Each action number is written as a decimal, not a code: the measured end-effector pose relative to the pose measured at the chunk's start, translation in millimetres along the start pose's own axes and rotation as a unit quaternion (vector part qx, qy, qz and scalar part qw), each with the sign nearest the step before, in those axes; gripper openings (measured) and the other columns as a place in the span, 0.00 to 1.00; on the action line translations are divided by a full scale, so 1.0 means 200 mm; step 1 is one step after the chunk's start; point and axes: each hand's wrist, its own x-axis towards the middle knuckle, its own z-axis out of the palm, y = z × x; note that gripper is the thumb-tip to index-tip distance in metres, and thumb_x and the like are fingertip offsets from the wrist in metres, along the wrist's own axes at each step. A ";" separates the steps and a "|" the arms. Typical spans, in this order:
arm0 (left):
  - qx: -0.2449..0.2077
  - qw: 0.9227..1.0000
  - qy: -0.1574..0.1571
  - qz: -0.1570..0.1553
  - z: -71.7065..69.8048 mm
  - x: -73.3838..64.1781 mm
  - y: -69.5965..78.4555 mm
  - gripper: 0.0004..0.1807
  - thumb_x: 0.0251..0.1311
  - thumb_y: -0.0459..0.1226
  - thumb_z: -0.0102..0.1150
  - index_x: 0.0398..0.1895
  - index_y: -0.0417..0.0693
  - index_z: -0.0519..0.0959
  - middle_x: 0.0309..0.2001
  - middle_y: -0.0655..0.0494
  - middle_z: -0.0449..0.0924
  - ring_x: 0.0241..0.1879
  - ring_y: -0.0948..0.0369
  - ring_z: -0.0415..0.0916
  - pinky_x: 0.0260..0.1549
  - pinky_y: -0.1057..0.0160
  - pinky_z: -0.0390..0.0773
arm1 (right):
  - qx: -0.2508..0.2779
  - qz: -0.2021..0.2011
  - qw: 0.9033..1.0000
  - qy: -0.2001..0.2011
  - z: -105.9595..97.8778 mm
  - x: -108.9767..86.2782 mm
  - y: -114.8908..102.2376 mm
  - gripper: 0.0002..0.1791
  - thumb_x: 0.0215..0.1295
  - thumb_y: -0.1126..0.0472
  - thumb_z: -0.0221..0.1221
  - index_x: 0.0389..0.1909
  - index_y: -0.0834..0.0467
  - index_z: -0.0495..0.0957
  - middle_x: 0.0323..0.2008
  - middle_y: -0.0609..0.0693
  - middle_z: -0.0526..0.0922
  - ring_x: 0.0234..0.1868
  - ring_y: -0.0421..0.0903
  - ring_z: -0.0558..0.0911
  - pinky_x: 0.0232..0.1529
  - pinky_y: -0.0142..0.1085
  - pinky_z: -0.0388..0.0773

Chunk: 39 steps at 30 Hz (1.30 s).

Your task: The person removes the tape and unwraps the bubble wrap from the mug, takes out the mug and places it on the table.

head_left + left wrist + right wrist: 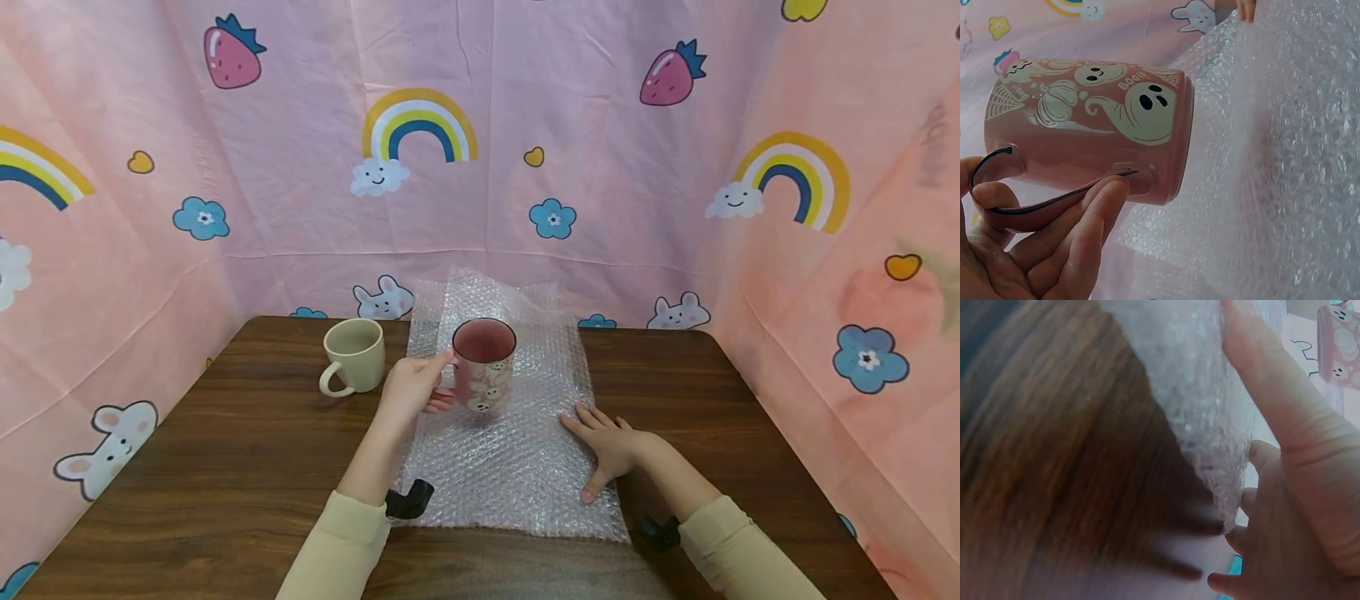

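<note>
A pink mug (pixel 483 379) with ghost drawings and a dark rim is upright above the bubble wrap (pixel 510 467). My left hand (pixel 416 387) holds it by its handle (pixel 1041 209), with thumb and fingers around the loop. In the left wrist view, the mug's base stands apart from the wrap. My right hand (pixel 611 446) rests on the right edge of the bubble wrap with its fingers spread. In the right wrist view, the thumb and fingers lie along the wrap's edge, and the pink mug (pixel 1340 347) shows at the upper right.
A pale green mug (pixel 360 358) stands upright on the brown wooden table (pixel 247 467), left of the wrap, its handle towards the front left. Behind and beside the table hangs a printed pink cloth (pixel 300 167). The wrap's far end reaches up against the back cloth.
</note>
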 end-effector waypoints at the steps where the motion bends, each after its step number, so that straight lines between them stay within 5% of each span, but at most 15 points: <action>1: -0.001 1.000 0.003 -0.001 -0.01 0.00 0.00 0.27 0.63 0.56 0.54 0.31 0.39 0.83 0.21 0.43 0.83 0.21 0.52 0.83 0.20 0.57 0.81 | 0.001 0.000 1.000 0.000 0.00 0.00 0.00 0.69 0.36 0.36 0.73 0.76 0.54 0.44 0.74 0.63 0.36 0.73 0.63 0.37 0.63 0.67 0.40; 17: -0.045 0.998 0.032 -0.023 -0.13 -0.01 0.00 0.32 0.62 0.57 0.56 0.09 0.46 0.64 0.21 0.38 0.81 0.23 0.47 0.83 0.19 0.55 0.81 | 0.005 -0.002 1.000 -0.005 0.00 0.01 0.02 0.71 0.36 0.35 0.73 0.76 0.53 0.41 0.74 0.62 0.33 0.73 0.62 0.34 0.63 0.67 0.38; 26: -0.048 0.998 0.025 -0.010 -0.19 -0.02 0.01 0.33 0.61 0.59 0.55 0.10 0.44 0.64 0.19 0.39 0.80 0.23 0.46 0.83 0.18 0.57 0.81 | 0.014 -0.005 1.000 -0.001 0.00 0.01 0.01 0.70 0.37 0.37 0.74 0.76 0.55 0.42 0.74 0.62 0.32 0.73 0.62 0.34 0.63 0.67 0.38; 39: -0.008 0.998 0.067 -0.017 -0.31 -0.09 0.07 0.34 0.58 0.64 0.54 0.16 0.42 0.68 0.16 0.49 0.76 0.21 0.54 0.83 0.19 0.59 0.81 | 0.009 -0.009 1.000 -0.001 0.00 0.00 0.01 0.69 0.38 0.36 0.73 0.76 0.55 0.42 0.74 0.63 0.34 0.73 0.63 0.36 0.62 0.68 0.40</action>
